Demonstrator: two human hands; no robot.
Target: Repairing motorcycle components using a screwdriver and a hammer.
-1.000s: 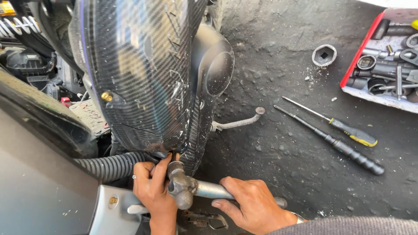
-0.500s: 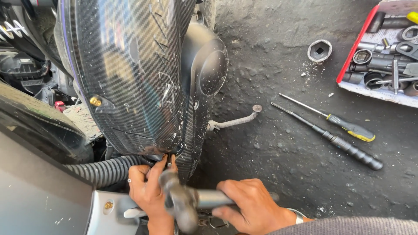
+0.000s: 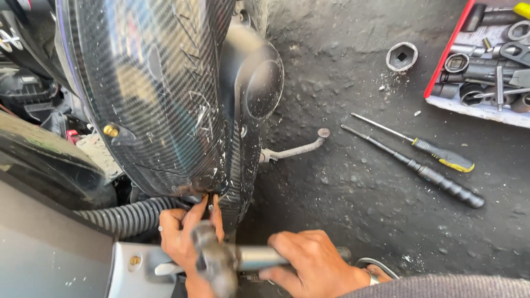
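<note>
Wrench head (image 3: 216, 264) has swung lower-centre, right hand (image 3: 312, 264) gripping its handle, left hand (image 3: 185, 237) steadying it under the cover (image 3: 160, 99), fastener not yet out.

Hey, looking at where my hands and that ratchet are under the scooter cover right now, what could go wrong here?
The left hand has fingertips pressed against the lower edge of the carbon-pattern cover, close to the ratchet head. If the tool slips, those fingers may get pinched. The right hand has its grip on the handle, which looks blurred, so a slip could also scrape the already scuffed cover.
</note>
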